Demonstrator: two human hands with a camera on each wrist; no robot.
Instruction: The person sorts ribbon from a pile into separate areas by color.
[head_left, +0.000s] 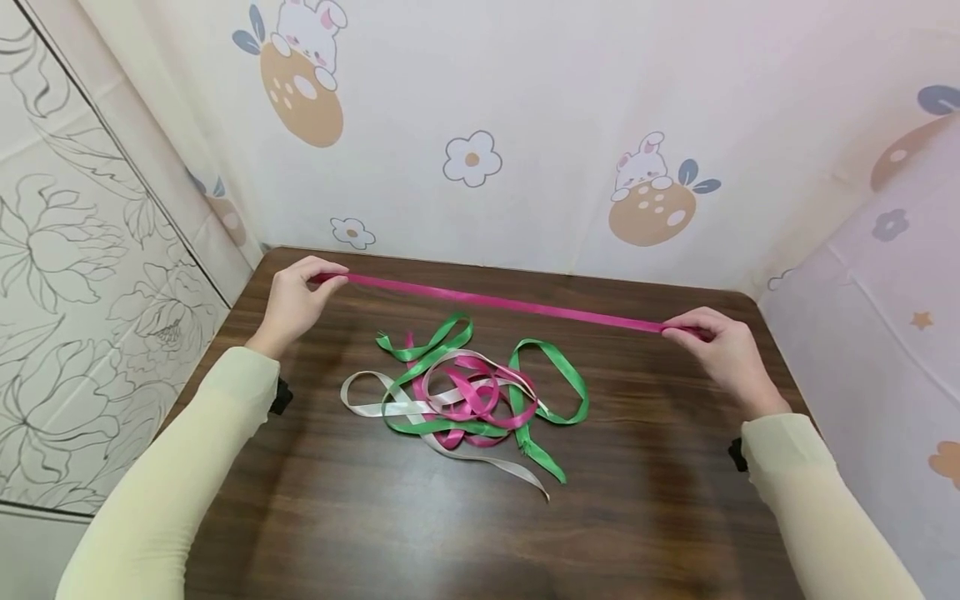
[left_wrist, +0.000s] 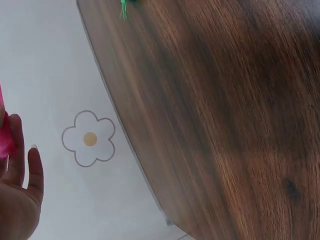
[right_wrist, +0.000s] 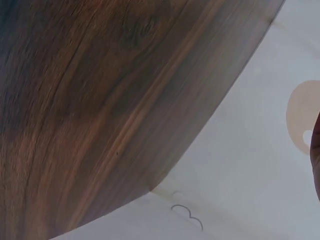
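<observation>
A dark pink ribbon [head_left: 495,301] is stretched taut between both hands above the far part of the table. My left hand [head_left: 296,300] pinches its left end between thumb and fingers; at the edge of the left wrist view a bit of the pink ribbon [left_wrist: 6,137] shows in that hand [left_wrist: 20,190]. My right hand [head_left: 720,350] pinches the other end. Only a sliver of the right hand [right_wrist: 315,155] shows in the right wrist view. Below the ribbon lies a loose tangle of green ribbon [head_left: 555,358], white ribbon [head_left: 382,409] and lighter pink ribbon [head_left: 480,400].
The dark brown wooden table [head_left: 405,542] has rounded far corners. Behind it hangs a pale curtain [head_left: 555,108] printed with rabbits and flowers. A panel with line-drawn flowers [head_left: 67,250] stands on the left, and more printed curtain [head_left: 885,317] on the right.
</observation>
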